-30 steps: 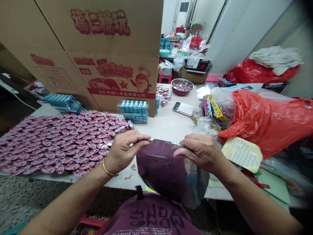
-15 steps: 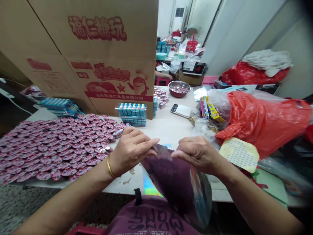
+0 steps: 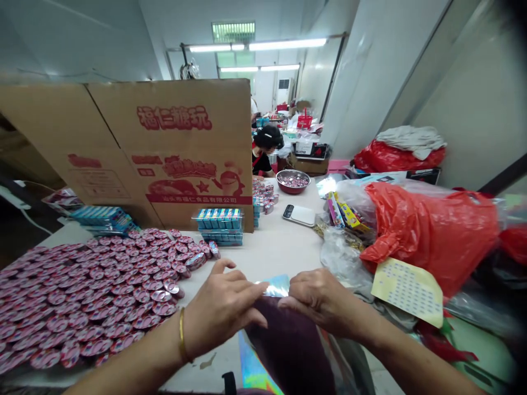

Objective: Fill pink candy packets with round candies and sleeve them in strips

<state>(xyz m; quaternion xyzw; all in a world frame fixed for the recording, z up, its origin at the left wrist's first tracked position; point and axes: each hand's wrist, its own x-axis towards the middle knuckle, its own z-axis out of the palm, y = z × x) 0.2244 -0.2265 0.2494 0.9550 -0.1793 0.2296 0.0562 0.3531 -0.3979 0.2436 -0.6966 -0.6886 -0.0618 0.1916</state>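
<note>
A shiny, mirror-like plastic sheet or bag [image 3: 294, 340], dark purple in its reflection, hangs below my hands near the table's front edge. My right hand [image 3: 323, 299] pinches its top edge between thumb and curled fingers. My left hand [image 3: 226, 310] is at the upper left corner, fingers stretched out and thumb apart, the index fingertip at the edge. A bright silvery strip shows between the hands. Under the sheet, a rainbow-glinting holographic sheet [image 3: 253, 356] lies on the table. Many round pink-lidded packs [image 3: 111, 296] are spread left of my left hand.
A tall cardboard box [image 3: 193, 142] stands behind blue box packs [image 3: 220, 225]. Farther back are a scale [image 3: 302, 215], a metal bowl [image 3: 293, 181] of small packs and another person [image 3: 265, 145]. Red plastic bags [image 3: 432, 230] and a yellow dotted sheet [image 3: 407, 291] crowd the right.
The view has tilted up, showing lights and another person's head. My left thumb and index finger have spread apart from their pinch; my right hand keeps hold of the sheet's edge.
</note>
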